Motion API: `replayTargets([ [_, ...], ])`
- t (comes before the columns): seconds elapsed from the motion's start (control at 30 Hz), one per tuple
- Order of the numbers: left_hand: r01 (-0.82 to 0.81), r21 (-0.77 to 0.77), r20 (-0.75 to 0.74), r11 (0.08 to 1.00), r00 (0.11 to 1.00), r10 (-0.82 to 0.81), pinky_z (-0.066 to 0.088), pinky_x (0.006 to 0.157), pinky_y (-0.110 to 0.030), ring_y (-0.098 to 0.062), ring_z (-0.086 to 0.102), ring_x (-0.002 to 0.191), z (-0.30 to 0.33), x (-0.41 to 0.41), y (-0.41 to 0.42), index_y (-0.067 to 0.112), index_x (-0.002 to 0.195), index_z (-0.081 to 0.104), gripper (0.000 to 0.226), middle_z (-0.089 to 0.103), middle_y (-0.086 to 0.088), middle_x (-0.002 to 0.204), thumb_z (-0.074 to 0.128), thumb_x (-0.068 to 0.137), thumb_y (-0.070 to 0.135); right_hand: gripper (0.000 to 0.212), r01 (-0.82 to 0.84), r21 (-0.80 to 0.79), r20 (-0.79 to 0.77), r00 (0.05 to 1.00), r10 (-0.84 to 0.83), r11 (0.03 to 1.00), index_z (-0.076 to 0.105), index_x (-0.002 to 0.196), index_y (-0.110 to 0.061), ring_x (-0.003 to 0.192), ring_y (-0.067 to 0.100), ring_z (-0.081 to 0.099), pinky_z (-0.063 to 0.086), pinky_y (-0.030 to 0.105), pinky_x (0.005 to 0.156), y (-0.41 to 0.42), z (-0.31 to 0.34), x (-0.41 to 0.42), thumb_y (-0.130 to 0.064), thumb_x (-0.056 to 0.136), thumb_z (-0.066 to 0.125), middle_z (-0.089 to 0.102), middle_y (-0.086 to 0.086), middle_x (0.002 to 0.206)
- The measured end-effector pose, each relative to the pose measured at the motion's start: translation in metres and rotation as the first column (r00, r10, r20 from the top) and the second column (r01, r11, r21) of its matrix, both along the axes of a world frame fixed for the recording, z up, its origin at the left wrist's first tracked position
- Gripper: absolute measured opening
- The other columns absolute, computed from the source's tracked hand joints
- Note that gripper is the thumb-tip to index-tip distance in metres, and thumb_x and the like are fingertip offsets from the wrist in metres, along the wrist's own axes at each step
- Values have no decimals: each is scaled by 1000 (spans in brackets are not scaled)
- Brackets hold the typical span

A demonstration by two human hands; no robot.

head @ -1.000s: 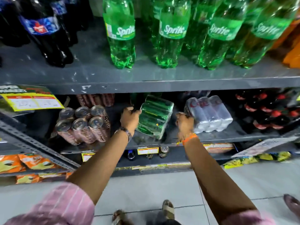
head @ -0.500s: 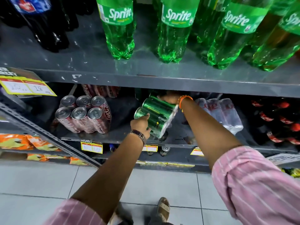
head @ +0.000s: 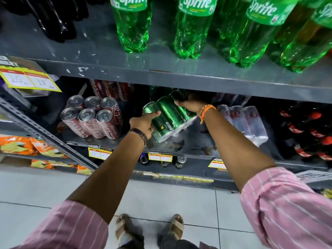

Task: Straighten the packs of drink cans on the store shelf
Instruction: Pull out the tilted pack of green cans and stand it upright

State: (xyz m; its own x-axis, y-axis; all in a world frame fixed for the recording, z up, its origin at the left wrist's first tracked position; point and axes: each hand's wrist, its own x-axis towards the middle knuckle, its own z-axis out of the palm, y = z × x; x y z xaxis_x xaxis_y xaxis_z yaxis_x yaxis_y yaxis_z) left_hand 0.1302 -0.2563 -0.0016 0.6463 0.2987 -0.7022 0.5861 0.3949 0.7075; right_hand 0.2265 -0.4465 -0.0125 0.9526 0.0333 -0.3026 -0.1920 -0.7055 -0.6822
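A shrink-wrapped pack of green cans (head: 168,116) lies tilted on the middle shelf (head: 194,150), its can tops pointing up-left. My left hand (head: 143,123) grips its near left end, thumb over a can. My right hand (head: 190,103) holds its far upper end, under the shelf above. To the left stands a pack of red cola cans (head: 91,117), tops toward me. To the right lies a pack of silver cans (head: 242,121) on its side, partly hidden by my right forearm.
Green Sprite bottles (head: 193,27) and dark cola bottles (head: 53,18) stand on the upper shelf (head: 161,72). Red-capped bottles (head: 305,130) fill the right of the middle shelf. Yellow price tags (head: 159,156) line the shelf edges. Orange snack bags (head: 27,144) lie at left. Tiled floor and my sandalled feet are below.
My right hand moved from the pack's near right side to its far upper end. Both hands turned the green pack, swinging the can tops toward the left. The camera dropped closer.
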Motion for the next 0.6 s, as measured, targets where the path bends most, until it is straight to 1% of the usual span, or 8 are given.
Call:
replayTargets([
  [0.07,20,57,92,998,995,-25,53,69,-32,-18,54,72,0,0,4,6,93,57,46,60,-5,85,91,61,10,75,60,64,51,997,-63,996,55,130,-2,115,29,59,49,35,98,-5,-2,-9,-54,79,74,61,14,134],
  [0.17,57,152,216,987,972,-89,56,75,-34,-28,71,87,-2,-1,7,-4,99,68,43,72,-16,104,88,61,1,63,102,135,143,982,-121,986,61,120,-7,109,25,63,51,33,93,-11,-11,-29,-52,80,75,67,10,123],
  [0.23,94,191,278,977,949,-146,58,90,-42,-33,72,101,-6,-6,9,-7,111,67,53,72,-24,111,85,61,-7,49,129,269,186,965,-183,954,63,115,-12,108,24,67,53,33,91,-15,-19,-49,-43,80,78,70,6,115],
  [0.3,123,280,314,952,925,-212,57,94,-48,-34,71,103,-11,-14,12,-6,114,66,58,72,-23,110,85,59,-9,36,136,376,216,949,-229,917,63,108,-21,102,20,70,58,40,94,-17,-32,-70,-36,80,80,73,2,106],
  [0.4,188,428,303,884,892,-336,59,92,-45,-29,71,102,-19,-28,17,0,117,64,65,73,-16,111,89,57,-4,45,164,452,208,936,-282,877,57,113,-17,96,14,69,59,39,91,-18,-50,-98,-28,78,83,72,-4,100],
  [0.53,231,490,316,840,852,-419,61,86,-43,-24,71,98,-32,-47,21,8,114,61,64,71,-12,112,89,57,-2,54,159,440,205,940,-271,884,50,119,-15,90,-11,66,54,15,82,-19,-66,-124,-26,77,83,68,-17,102],
  [0.57,243,498,320,832,840,-437,61,86,-44,-24,71,98,-35,-51,21,7,115,60,65,71,-12,113,89,58,-2,56,160,430,199,943,-267,888,49,120,-15,92,-10,66,54,15,82,-19,-67,-128,-26,77,83,67,-16,104],
  [0.6,256,507,323,823,829,-456,60,87,-45,-24,70,98,-37,-54,21,7,116,59,66,70,-10,112,88,58,-3,57,164,427,190,945,-265,889,48,121,-15,95,-4,67,55,20,85,-19,-69,-131,-25,77,84,67,-13,105],
])
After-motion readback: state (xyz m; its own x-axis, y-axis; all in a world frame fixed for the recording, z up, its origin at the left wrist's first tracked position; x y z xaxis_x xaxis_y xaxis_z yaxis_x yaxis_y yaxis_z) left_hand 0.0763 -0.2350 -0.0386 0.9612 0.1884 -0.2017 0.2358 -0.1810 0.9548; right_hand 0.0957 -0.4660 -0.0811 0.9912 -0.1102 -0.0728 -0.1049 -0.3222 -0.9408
